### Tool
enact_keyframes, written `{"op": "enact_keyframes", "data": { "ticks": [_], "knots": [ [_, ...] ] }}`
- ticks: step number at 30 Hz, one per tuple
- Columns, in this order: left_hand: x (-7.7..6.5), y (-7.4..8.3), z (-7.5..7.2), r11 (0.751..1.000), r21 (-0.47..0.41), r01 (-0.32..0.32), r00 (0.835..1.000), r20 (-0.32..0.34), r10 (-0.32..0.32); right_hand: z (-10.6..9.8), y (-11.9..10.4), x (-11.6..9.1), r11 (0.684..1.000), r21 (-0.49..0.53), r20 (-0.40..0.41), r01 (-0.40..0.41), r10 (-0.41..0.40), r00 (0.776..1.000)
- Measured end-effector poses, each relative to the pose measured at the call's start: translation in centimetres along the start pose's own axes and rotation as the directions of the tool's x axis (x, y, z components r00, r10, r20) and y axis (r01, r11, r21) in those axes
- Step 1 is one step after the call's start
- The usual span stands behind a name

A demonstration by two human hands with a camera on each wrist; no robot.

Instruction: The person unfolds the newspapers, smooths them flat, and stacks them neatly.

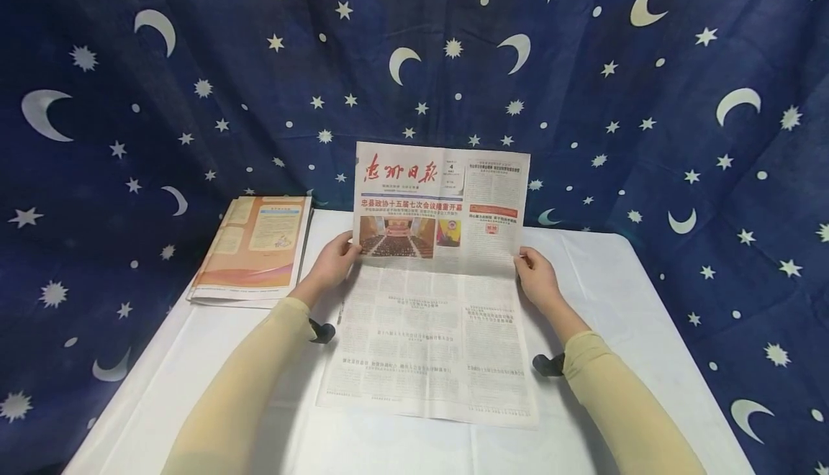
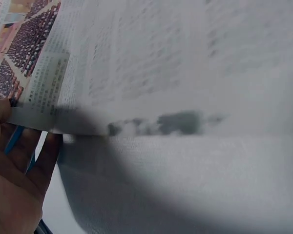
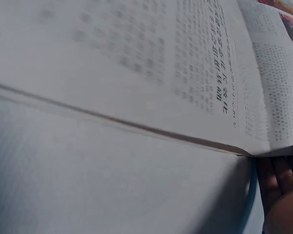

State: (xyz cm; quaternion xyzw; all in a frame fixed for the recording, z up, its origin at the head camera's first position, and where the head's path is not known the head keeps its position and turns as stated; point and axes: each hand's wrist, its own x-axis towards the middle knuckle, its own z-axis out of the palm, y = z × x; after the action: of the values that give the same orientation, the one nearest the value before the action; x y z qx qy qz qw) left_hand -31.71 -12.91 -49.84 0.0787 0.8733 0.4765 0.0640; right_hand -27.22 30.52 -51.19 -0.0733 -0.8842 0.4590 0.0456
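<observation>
A newspaper (image 1: 427,281) with a red masthead and photos on its upper half is held up between both hands. Its upper half tilts upward, and a crease runs across the middle, with the lower half sloping toward the near side of the table. My left hand (image 1: 333,263) pinches the left edge near the crease, thumb in front and fingers behind the paper. On the opposite edge, my right hand (image 1: 537,273) pinches at about the same height. The left wrist view shows the fingers (image 2: 27,151) under the sheet; the right wrist view shows the right hand (image 3: 285,195) at the paper's edge.
A stack of orange and white printed papers (image 1: 255,245) lies at the table's back left. White cloth covers the table (image 1: 596,295). Behind it hangs a dark blue curtain (image 1: 414,50) with moons and stars. A black strap end (image 1: 322,331) sticks out at the left wrist.
</observation>
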Motion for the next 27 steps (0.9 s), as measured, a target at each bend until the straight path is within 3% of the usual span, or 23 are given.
{"op": "enact_keyframes", "data": {
  "ticks": [5,14,22,27],
  "knots": [
    [-0.4,0.1,0.0,1.000,-0.023,0.011,1.000,0.020,-0.011,-0.2,0.1,-0.4,1.000,-0.012,0.001,-0.011,0.011,1.000],
    [-0.8,-0.5,0.6,0.999,0.039,-0.014,0.999,0.053,0.012,-0.9,0.9,-1.4,0.998,-0.063,0.040,0.008,-0.005,0.999],
    [-1.3,0.2,1.7,0.981,0.191,0.011,0.995,0.093,-0.030,-1.8,1.5,-2.1,0.984,-0.177,0.080,-0.011,0.026,0.996],
    [-1.4,0.4,2.2,0.971,0.236,0.027,0.991,0.117,-0.056,-2.2,1.6,-2.5,0.977,-0.203,0.108,-0.058,0.082,0.991]
  ]
}}
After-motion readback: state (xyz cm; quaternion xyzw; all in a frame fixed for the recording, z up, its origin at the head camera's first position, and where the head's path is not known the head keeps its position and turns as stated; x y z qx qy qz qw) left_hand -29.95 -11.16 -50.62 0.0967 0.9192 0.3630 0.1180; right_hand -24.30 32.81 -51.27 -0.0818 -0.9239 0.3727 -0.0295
